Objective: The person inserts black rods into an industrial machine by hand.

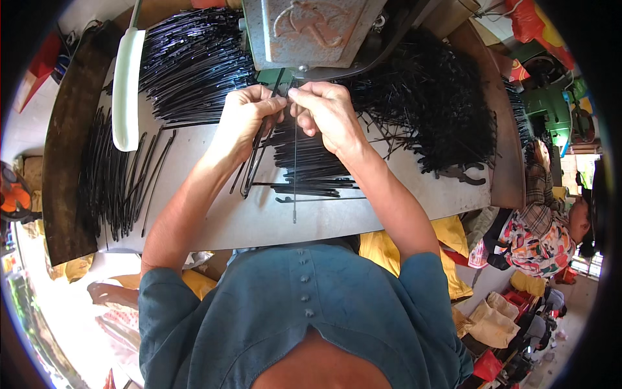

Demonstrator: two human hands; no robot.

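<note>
My left hand [249, 117] is closed, with fingers and thumb pinched round thin black metal ribs, like those of an umbrella, whose ends [249, 178] slant down below it. Close beside it, my right hand [328, 115] pinches a single slim rib [295, 185] that hangs almost straight down over the table. The fingertips of both hands nearly meet just under the grey metal machine head [308, 32]; what joins there is too small to make out. Below and between my wrists lies a stack of similar black ribs [308, 162].
On the grey table [194, 223], black ribs form a large bundle [194, 68] at back left, a smaller row [113, 175] at left and a tangled heap [431, 97] at right. Pliers [463, 174] lie by the heap. A white lamp [128, 91] hangs left. Another person [538, 240] is at right.
</note>
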